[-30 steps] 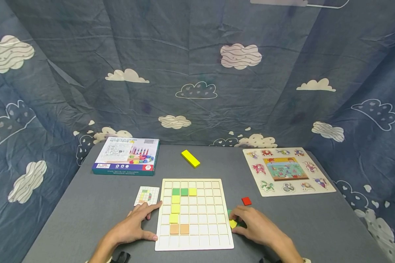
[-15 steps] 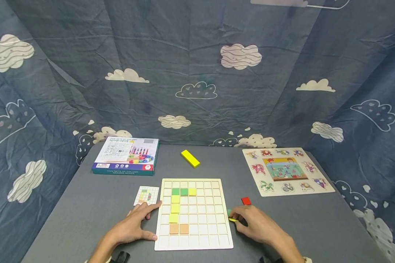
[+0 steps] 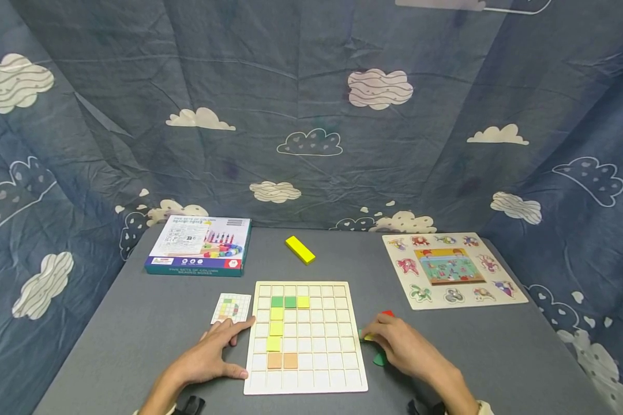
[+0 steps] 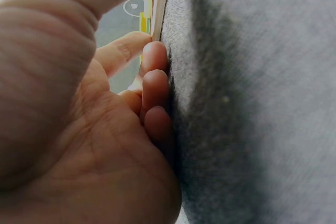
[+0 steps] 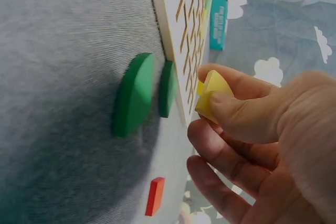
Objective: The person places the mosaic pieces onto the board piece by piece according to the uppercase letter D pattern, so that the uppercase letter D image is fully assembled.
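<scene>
My right hand (image 3: 407, 349) pinches a small yellow piece with a curved edge (image 5: 211, 83) between thumb and fingers, just off the right side of the white grid board (image 3: 324, 380). Two green pieces with rounded edges lie below it in the right wrist view, a larger-looking one (image 5: 134, 95) and one right at the board's edge (image 5: 167, 90). A red tile (image 5: 155, 196) lies beyond them, partly hidden by the hand in the head view. My left hand (image 3: 207, 357) rests on the table, thumb and forefinger spread against the board's left edge. Green, yellow and orange squares (image 3: 275, 328) fill some cells.
A small pattern card (image 3: 233, 301) lies left of the board, near the left fingers. Farther back are a boxed set (image 3: 199, 245), a yellow block (image 3: 300, 250) and a wooden picture board (image 3: 449, 294) on the right. Cloud-printed cloth (image 3: 311, 173) hangs behind the table.
My right hand has lifted the yellow piece and shifted slightly away from me, uncovering a green piece and covering part of the red tile. My left hand has stayed still.
</scene>
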{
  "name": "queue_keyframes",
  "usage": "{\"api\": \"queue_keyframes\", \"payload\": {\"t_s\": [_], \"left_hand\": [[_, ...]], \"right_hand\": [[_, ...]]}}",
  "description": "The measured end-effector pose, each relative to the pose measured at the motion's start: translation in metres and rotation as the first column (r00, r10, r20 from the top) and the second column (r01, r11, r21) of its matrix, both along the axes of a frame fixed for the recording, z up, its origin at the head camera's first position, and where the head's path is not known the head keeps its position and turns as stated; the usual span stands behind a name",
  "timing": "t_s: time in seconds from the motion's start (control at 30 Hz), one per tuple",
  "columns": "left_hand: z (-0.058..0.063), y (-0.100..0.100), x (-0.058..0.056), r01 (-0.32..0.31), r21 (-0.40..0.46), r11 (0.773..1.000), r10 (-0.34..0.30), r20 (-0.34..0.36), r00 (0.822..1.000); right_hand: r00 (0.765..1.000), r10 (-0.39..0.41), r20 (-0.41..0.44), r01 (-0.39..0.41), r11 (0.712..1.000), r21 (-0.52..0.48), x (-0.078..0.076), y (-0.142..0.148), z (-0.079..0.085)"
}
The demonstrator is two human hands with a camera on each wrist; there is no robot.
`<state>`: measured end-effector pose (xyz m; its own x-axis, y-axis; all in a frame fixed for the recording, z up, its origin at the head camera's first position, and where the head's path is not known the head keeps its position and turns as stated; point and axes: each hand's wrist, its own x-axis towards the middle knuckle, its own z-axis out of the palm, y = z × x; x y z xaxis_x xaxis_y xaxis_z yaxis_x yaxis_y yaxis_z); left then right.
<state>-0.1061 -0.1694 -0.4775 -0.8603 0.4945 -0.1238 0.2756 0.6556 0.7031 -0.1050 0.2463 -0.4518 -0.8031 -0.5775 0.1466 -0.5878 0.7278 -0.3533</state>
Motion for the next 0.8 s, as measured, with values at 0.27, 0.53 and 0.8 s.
{"api": "queue_keyframes", "payload": {"t_s": [0.27, 0.53, 0.8], "left_hand": [[0.0, 0.0, -0.001, -0.008, -0.009, 1.0, 0.008, 0.0, 1.0], [0.0, 0.0, 0.0, -0.002, -0.007, 1.0, 0.002, 0.0, 1.0], [0.001, 0.0, 0.0, 0.003, 0.003, 1.0, -0.003, -0.001, 1.0]], "right_hand": [[0.997, -0.075, 0.023, 0.075, 0.997, -0.008, -0.007, -0.014, 0.009], [0.998, -0.07, 0.0, 0.07, 0.995, -0.073, -0.012, -0.023, 0.012], [0.992, -0.124, 0.027, 0.126, 0.986, -0.106, -0.015, -0.037, 0.014]]}}
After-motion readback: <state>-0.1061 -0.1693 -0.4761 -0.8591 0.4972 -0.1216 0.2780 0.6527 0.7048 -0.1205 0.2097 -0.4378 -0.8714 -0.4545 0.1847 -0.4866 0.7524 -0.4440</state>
